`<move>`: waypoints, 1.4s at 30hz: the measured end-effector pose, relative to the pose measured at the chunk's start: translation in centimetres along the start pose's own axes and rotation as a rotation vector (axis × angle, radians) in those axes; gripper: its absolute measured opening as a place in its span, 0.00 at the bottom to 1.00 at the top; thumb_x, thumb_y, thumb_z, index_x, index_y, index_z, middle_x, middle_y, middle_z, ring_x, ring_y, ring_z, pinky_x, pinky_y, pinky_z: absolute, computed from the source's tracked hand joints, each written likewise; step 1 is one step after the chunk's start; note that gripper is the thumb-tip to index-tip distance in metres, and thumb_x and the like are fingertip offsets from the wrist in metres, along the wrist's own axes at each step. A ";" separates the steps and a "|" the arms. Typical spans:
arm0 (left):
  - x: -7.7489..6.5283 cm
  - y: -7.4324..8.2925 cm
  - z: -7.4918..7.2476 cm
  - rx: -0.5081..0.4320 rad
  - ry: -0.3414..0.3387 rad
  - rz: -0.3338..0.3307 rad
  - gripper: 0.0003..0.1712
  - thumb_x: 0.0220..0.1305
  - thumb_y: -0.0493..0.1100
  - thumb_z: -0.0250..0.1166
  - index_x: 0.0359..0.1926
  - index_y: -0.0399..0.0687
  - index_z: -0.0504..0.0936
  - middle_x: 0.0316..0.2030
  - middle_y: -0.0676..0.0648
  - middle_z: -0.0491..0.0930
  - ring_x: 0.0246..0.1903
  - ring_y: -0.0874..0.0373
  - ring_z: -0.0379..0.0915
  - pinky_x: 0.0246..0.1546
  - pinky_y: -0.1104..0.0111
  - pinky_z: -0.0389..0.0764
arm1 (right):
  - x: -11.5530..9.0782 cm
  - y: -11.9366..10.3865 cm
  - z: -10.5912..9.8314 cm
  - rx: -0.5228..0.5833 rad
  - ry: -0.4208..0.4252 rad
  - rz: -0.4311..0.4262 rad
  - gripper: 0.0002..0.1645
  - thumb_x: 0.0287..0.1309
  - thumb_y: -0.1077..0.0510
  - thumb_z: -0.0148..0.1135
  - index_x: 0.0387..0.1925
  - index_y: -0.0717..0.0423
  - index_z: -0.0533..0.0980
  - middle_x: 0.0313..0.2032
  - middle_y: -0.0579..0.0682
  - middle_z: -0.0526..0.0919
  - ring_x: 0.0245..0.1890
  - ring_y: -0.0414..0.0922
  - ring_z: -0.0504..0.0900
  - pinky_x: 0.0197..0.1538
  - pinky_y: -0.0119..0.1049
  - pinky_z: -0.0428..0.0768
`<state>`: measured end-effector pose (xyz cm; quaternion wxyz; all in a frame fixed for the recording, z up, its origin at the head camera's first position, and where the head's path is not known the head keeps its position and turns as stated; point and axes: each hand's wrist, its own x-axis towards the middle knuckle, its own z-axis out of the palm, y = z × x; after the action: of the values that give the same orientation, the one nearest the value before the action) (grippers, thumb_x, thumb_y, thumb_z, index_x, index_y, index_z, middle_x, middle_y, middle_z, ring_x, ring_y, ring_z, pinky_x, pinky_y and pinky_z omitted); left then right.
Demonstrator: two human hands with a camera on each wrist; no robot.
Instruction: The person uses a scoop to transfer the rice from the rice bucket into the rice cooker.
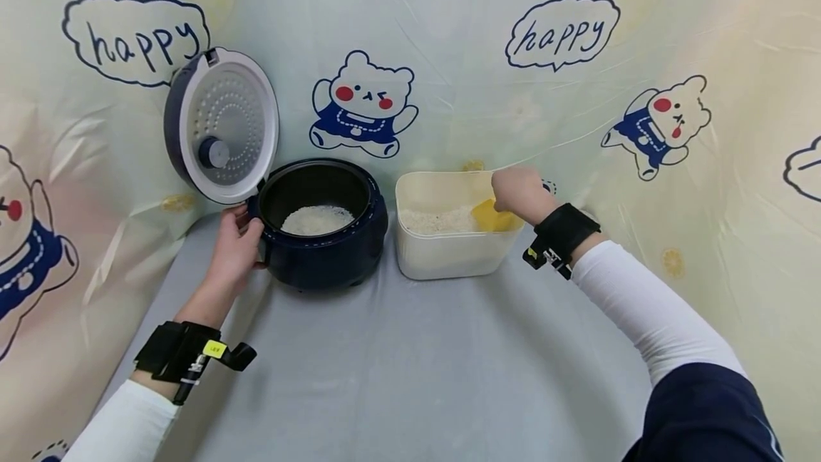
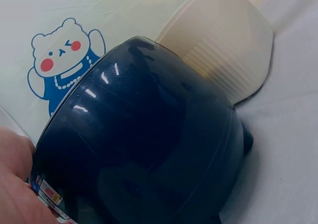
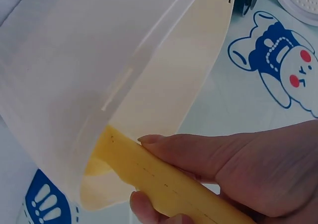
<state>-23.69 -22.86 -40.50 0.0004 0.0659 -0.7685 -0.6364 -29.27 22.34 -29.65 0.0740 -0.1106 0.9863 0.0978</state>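
Note:
A dark blue rice cooker (image 1: 321,262) stands with its lid (image 1: 231,116) tipped up at the left. White rice (image 1: 317,220) lies at the bottom of its dark pot. My left hand (image 1: 232,247) holds the cooker's left side, with the thumb toward the front; some fingertips are hidden. To the right is a cream-coloured container (image 1: 449,259) holding rice (image 1: 436,221). Above its right end, my right hand (image 1: 521,194) grips a yellow scoop (image 1: 491,218) by the handle (image 3: 174,189). The scoop's head is inside the container, partly hidden by the wall in the right wrist view.
A grey cloth (image 1: 410,362) covers the table. Close behind the cooker and container hangs a pale curtain (image 1: 455,91) printed with bears and the word "happy". The raised lid stands near this curtain. A narrow gap separates cooker and container.

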 end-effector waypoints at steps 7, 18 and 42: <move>0.0 0.1 0.1 -0.008 0.009 -0.001 0.36 0.80 0.47 0.37 0.81 0.41 0.38 0.80 0.32 0.44 0.75 0.37 0.48 0.32 0.52 0.80 | 0.5 1.1 0.6 0.108 -0.039 -0.016 0.11 0.64 0.60 0.65 0.26 0.59 0.77 0.22 0.51 0.77 0.23 0.47 0.82 0.25 0.32 0.72; -0.2 0.3 0.1 0.012 0.012 0.012 0.36 0.81 0.47 0.39 0.81 0.40 0.40 0.80 0.31 0.45 0.75 0.36 0.49 0.37 0.46 0.80 | 1.5 1.6 1.9 0.318 -0.118 0.070 0.13 0.67 0.55 0.68 0.41 0.64 0.82 0.31 0.55 0.80 0.28 0.51 0.85 0.31 0.35 0.81; 0.0 0.1 -0.2 0.049 0.016 0.018 0.37 0.80 0.48 0.40 0.81 0.40 0.40 0.80 0.31 0.46 0.76 0.36 0.49 0.34 0.48 0.81 | 2.9 -0.1 3.3 0.584 -0.137 0.032 0.15 0.70 0.51 0.67 0.43 0.61 0.80 0.32 0.54 0.77 0.26 0.50 0.78 0.28 0.34 0.73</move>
<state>-23.69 -23.06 -40.41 0.0107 0.0639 -0.7846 -0.6166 -31.65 22.29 -33.35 0.1677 -0.0624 0.9669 -0.1817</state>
